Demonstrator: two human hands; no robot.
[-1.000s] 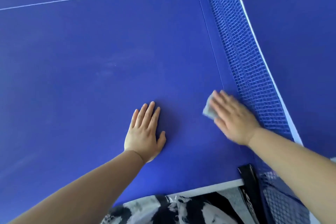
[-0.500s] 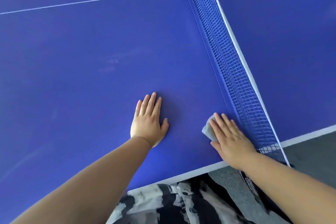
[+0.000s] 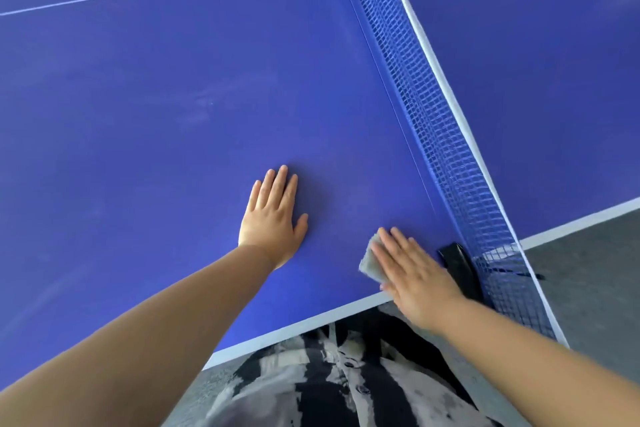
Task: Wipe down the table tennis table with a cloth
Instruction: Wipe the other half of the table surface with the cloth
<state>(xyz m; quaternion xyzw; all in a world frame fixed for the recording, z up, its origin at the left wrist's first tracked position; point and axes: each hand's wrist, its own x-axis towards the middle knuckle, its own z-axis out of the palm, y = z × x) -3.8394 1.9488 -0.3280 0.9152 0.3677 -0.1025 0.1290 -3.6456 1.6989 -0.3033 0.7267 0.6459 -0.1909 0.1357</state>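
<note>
Right grip flat, pressing cloth on table at near edge, beside net. Left grip spread flat, empty. Likely unwiped area lies left of cloth.

I see bright, even daylight, a pale sheen on the table at upper right, a soft shadow beside the left hand, the right hand slightly motion-blurred, straight lines bowing towards the corners.
</note>
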